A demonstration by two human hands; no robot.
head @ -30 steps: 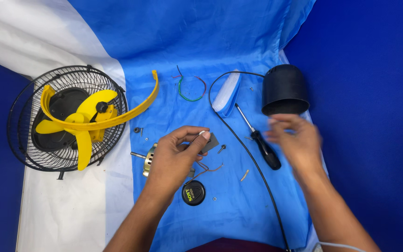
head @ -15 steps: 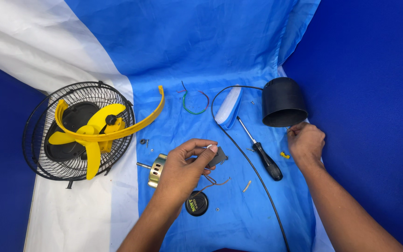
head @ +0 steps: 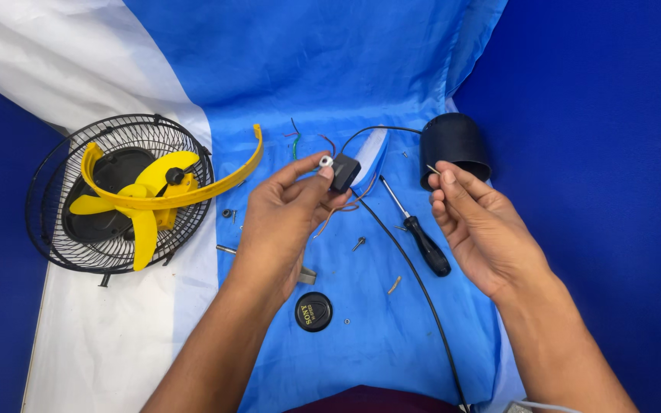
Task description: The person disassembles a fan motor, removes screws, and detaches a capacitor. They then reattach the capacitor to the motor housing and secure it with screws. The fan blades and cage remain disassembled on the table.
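Both hands grasp: left hand (head: 288,210) pinches small black part (head: 343,173); right hand (head: 477,223) pinches screw (head: 431,169).

This looks like a small repair bench set up for recording rather than a home room. A desk (head: 116,359) is draped in blue and white cloth, with plain deep-blue backdrop on both sides. Spread over it lie parts of a dismantled fan: a round black wire fan guard (head: 59,229) holding yellow plastic blades (head: 143,203), a black cylindrical motor housing (head: 457,145), a black-handled screwdriver (head: 422,241), loose screws and wires.
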